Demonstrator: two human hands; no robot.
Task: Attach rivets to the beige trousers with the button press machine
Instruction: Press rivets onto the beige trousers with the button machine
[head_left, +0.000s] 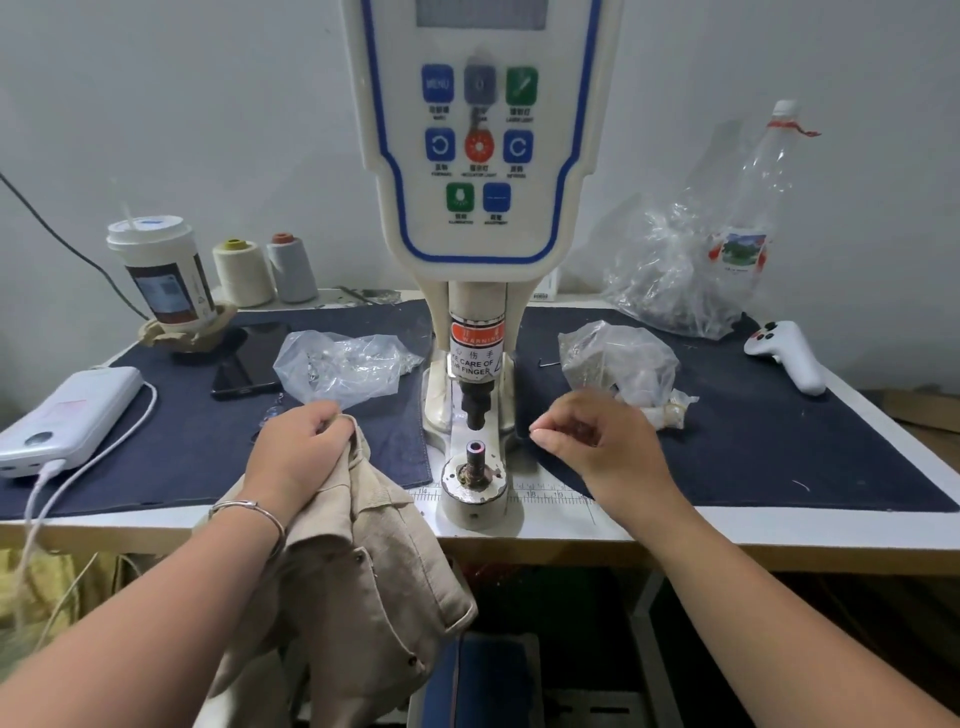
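Navy mat on bench: left hand (301, 447) bunches trousers (363, 561) at die's (475, 451) 9 o'clock; right hand (597, 441), nearer at 3, fingers curled, maybe pinching rivet—can't tell.

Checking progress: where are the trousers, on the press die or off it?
Off it. The left hand holds the bunched trousers left of the bare lower die.

trousers (363, 561): plain beige
press machine (480, 156): cream, blue-outlined panel, blue, green and orange buttons
warning label (477, 332): red and white
mat (753, 447): dark navy
thread cones (265, 270): cream, grey
power bank (67, 415): white
controller (787, 353): white, red buttons
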